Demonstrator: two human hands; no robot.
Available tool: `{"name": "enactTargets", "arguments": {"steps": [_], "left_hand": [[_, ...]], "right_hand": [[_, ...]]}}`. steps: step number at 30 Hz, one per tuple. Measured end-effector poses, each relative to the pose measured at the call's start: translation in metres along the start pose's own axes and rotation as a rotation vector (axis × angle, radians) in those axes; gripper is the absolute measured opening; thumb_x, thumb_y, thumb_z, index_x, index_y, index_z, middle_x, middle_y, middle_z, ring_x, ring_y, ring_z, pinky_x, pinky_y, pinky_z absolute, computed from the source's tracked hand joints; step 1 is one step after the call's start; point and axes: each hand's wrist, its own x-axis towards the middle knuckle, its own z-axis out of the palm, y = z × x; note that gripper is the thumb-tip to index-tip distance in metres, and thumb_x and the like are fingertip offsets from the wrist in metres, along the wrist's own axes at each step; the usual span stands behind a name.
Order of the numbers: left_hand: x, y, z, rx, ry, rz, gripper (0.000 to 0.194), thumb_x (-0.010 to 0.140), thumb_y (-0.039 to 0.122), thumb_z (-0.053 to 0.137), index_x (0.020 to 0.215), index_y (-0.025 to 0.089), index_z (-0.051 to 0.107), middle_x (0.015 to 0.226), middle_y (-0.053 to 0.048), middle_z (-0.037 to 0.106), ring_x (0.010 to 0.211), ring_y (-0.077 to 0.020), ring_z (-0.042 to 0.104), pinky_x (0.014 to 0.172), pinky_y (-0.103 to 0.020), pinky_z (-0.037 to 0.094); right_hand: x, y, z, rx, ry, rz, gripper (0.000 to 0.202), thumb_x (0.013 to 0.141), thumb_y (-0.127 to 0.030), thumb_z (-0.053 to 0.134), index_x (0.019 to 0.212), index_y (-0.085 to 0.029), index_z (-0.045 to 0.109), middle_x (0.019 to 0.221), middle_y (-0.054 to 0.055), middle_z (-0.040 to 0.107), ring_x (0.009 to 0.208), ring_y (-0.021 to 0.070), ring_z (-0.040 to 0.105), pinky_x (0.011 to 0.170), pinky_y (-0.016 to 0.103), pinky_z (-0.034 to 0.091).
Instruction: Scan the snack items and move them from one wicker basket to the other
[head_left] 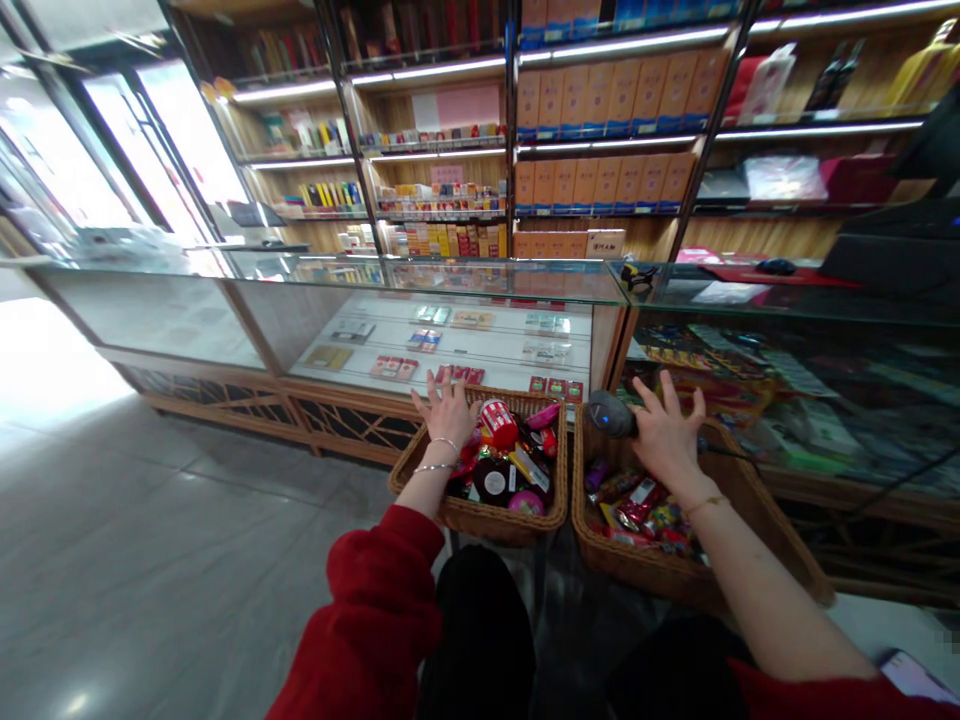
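My left hand is over the left rim of a wicker basket, palm down with fingers spread. Beside its thumb lies a red-and-white tub. A dark round container, a pink round one and a yellow packet share that basket. Above a second wicker basket, my right hand has its fingers stretched apart. A dark grey rounded device with a blue light runs behind this hand; the contact is hidden. Shiny wrapped sweets lie below.
A glass display counter with small boxes inside runs across the front. Its right section holds colourful packets. Behind stand lit shelves of orange boxes. A dark cable trails right from the second basket. A phone lies at lower right.
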Motion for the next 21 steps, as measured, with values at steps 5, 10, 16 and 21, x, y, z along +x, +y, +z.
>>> {"name": "enactTargets", "arguments": {"steps": [5, 10, 16, 21], "left_hand": [[-0.002, 0.011, 0.002, -0.021, 0.006, 0.036, 0.058, 0.094, 0.047, 0.054, 0.146, 0.020, 0.053, 0.168, -0.012, 0.031, 0.157, -0.0408, 0.011, 0.121, -0.075, 0.007], [-0.004, 0.028, 0.002, -0.036, 0.024, 0.084, 0.063, 0.094, 0.049, 0.052, 0.149, 0.019, 0.050, 0.167, -0.012, 0.033, 0.157, -0.0401, 0.010, 0.122, -0.071, 0.007], [-0.008, 0.063, -0.001, -0.080, 0.026, 0.185, 0.061, 0.092, 0.049, 0.055, 0.146, 0.021, 0.054, 0.166, -0.011, 0.034, 0.157, -0.0397, 0.011, 0.123, -0.070, 0.006], [-0.015, 0.101, -0.006, -0.107, -0.003, 0.294, 0.063, 0.094, 0.052, 0.054, 0.148, 0.021, 0.051, 0.166, -0.012, 0.034, 0.157, -0.0391, 0.011, 0.124, -0.069, 0.006]], "right_hand": [[-0.004, 0.008, 0.000, -0.021, -0.001, 0.011, 0.032, 0.075, -0.016, 0.056, 0.101, -0.021, 0.075, 0.150, 0.009, 0.057, 0.151, 0.0367, 0.026, 0.115, 0.074, 0.018], [-0.008, 0.019, -0.001, -0.038, 0.001, 0.033, 0.034, 0.074, -0.016, 0.056, 0.102, -0.020, 0.075, 0.150, 0.009, 0.057, 0.152, 0.0364, 0.025, 0.116, 0.073, 0.016], [-0.014, 0.030, -0.004, -0.029, -0.027, 0.081, 0.036, 0.073, -0.017, 0.057, 0.105, -0.020, 0.074, 0.151, 0.009, 0.056, 0.152, 0.0368, 0.024, 0.117, 0.074, 0.016], [-0.021, 0.042, -0.003, -0.039, -0.030, 0.098, 0.036, 0.074, -0.019, 0.058, 0.106, -0.020, 0.074, 0.152, 0.009, 0.055, 0.153, 0.0365, 0.022, 0.118, 0.074, 0.013]]}}
